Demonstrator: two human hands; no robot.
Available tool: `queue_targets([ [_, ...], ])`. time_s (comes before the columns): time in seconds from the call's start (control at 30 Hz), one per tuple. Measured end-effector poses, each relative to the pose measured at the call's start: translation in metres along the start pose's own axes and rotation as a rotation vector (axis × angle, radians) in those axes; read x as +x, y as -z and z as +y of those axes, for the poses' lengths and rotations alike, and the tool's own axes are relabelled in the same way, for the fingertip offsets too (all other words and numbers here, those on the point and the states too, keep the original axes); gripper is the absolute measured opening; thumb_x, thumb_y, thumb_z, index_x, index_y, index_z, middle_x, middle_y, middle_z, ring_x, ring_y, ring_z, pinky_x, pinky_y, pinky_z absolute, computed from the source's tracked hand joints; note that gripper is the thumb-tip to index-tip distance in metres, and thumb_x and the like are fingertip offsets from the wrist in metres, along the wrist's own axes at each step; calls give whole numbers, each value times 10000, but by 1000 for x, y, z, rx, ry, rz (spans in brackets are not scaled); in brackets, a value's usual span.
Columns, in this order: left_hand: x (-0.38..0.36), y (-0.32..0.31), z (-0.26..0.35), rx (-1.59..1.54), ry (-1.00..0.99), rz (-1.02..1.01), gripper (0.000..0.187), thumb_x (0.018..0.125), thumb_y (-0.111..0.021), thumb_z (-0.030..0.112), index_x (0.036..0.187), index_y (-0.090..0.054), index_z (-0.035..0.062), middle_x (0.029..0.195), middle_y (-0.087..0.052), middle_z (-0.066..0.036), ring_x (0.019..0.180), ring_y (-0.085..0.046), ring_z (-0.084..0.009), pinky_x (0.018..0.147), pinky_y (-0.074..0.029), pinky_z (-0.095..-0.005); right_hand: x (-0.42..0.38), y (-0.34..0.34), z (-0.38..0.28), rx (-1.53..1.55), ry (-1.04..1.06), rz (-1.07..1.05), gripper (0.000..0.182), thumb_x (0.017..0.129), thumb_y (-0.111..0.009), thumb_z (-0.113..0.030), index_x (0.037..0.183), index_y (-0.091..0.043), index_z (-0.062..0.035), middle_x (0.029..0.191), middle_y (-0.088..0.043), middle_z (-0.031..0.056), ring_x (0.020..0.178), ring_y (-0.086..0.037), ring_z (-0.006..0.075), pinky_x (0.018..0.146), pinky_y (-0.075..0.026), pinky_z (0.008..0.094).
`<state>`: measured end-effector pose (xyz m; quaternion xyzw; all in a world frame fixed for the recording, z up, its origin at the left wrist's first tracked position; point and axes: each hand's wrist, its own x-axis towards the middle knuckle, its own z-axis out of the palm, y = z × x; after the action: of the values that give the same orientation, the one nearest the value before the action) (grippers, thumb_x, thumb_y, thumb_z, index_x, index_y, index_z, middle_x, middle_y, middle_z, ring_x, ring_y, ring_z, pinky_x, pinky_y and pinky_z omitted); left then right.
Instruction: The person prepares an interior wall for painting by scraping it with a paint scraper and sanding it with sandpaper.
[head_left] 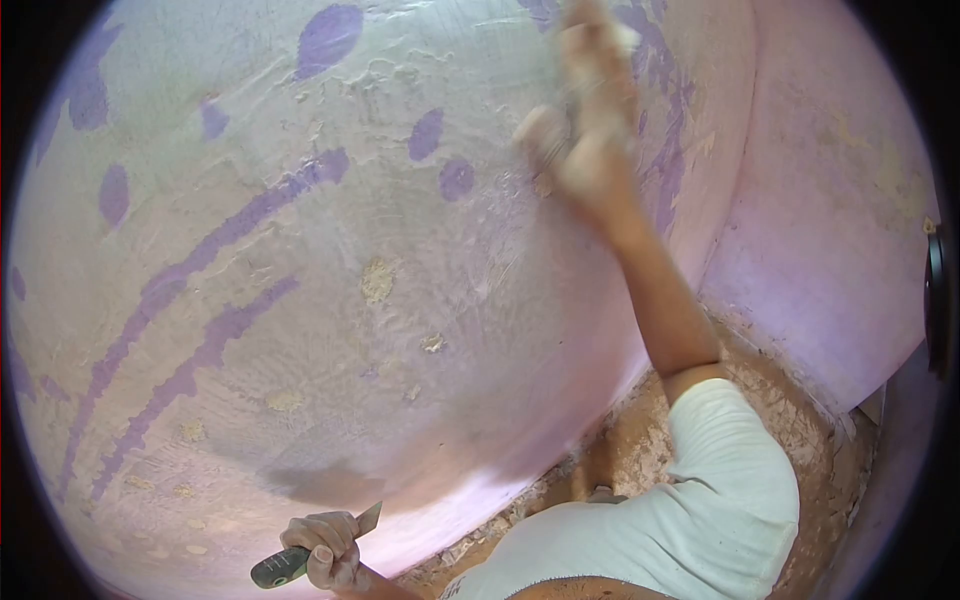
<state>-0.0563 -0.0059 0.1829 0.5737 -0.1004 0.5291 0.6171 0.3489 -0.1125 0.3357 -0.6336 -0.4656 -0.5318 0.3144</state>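
Note:
My left hand point(328, 548) is closed around a putty knife point(280, 568) low in the view. Its dark green handle sticks out to the left, and the pointed metal blade shows above my fingers. My right hand point(598, 130) is stretched far up against the wall point(420, 240), smeared by motion. Something whitish shows by its fingertips, too blurred to name. The wall is pale and whitish, with uneven smeared coating and several purple patches and streaks showing through.
A second pinkish wall point(810, 200) meets the first along a corner on the right. Below runs a dusty brown floor point(640, 450) with white debris. A dark round object point(936, 300) stands at the right edge. Beige rough spots point(377, 280) dot the wall.

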Motion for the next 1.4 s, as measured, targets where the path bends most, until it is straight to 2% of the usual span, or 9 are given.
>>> queue_targets([
  [0.2,4,3,-6,88,36,35,299,896,-577,152,682,-375,101,474,-300,11,408,-223,-100,439,-218,-297,-37,2,-39,24,128,-88,704,949,-436,-531,1453,-312,-56,1528,-248,189,1417,-221,353,1138,-170,498],
  [0.33,-2,4,-4,36,89,35,286,895,-573,137,691,-376,100,474,-300,11,407,-225,-103,439,-210,-300,14,13,34,268,-486,-22,737,947,-441,-538,1448,-309,-15,1522,-254,205,1410,-239,358,1144,-197,458],
  [0.57,2,6,-10,22,92,57,306,892,-576,137,674,-364,106,463,-301,14,401,-225,-97,433,-209,-300,-31,11,9,-146,26,-23,772,889,-477,-602,1471,-323,-119,1553,-223,127,1444,-176,301,1125,-115,605],
  [0.77,-4,6,-8,22,104,91,300,888,-575,137,678,-362,105,463,-303,15,401,-223,-91,430,-203,-293,-35,10,-35,-126,200,-37,615,955,-416,-519,1442,-381,-144,1496,-333,126,1358,-339,280,1068,-289,551],
  [0.93,-8,3,-6,16,124,178,289,849,-601,101,661,-382,89,459,-316,2,397,-237,-104,431,-204,-308,11,15,4,-273,-28,150,552,987,-381,-484,1431,-402,-157,1472,-376,126,1322,-404,272,1046,-357,525],
  [1.07,-4,6,-9,45,83,111,297,894,-571,132,682,-365,105,465,-303,9,395,-223,-96,429,-198,-297,-20,8,-19,-139,209,5,568,983,-370,-497,1438,-386,-158,1482,-352,129,1337,-369,275,1058,-321,525],
  [1.2,-9,4,-6,20,125,110,297,895,-572,130,683,-367,101,464,-302,9,393,-223,-99,426,-197,-298,6,10,28,-187,-93,121,583,980,-359,-510,1445,-370,-159,1492,-329,132,1351,-334,278,1070,-285,526],
  [1.33,-7,-2,-9,33,107,107,306,892,-576,133,673,-365,99,461,-300,8,392,-223,-103,424,-197,-303,-51,2,-28,-89,297,-53,599,977,-349,-524,1453,-354,-160,1502,-305,135,1365,-299,280,1082,-249,526],
  [1.4,-6,-8,-11,40,112,98,314,889,-578,133,663,-363,100,458,-299,8,392,-224,-105,423,-195,-306,-29,7,14,-156,193,19,607,975,-344,-531,1456,-345,-161,1507,-293,136,1372,-282,282,1088,-231,526],
])
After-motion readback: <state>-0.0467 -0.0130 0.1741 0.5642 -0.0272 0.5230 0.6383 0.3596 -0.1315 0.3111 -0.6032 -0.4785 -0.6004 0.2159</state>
